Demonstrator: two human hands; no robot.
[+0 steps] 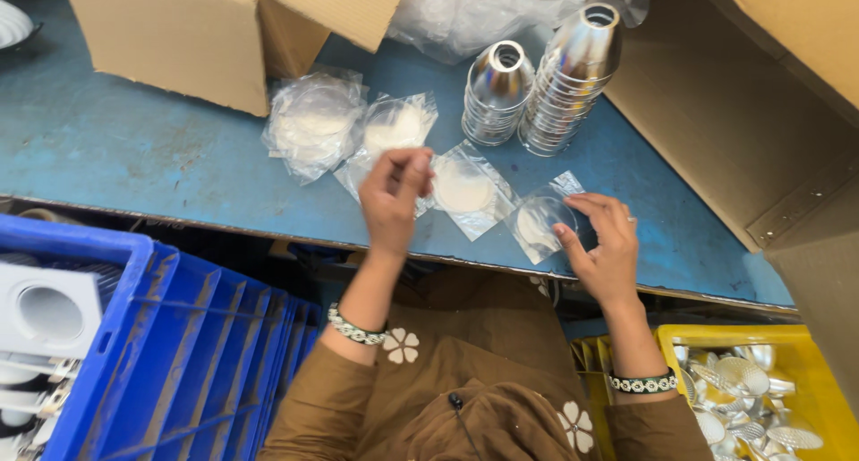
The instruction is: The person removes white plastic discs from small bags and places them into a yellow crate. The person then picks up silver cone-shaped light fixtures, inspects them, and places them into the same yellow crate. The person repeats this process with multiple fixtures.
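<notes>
My right hand (604,242) grips a small clear plastic pouch (540,221) with a round disc inside, at the near edge of the blue table (134,139). My left hand (394,197) is raised above the table with thumb and fingertips pinched together; whether something thin is between them cannot be told. Just right of it lies another clear pouch with a white disc (465,191). More pouches with discs (315,121) lie behind my left hand. Two stacks of shiny metal cone reflectors (537,81) lie tilted at the back.
A cardboard box (188,36) stands at the back left, and a larger one (743,94) at the right. Crumpled clear plastic (474,9) lies behind the stacks. A blue crate (179,354) sits lower left; a yellow crate (805,354) with several silver reflectors sits lower right.
</notes>
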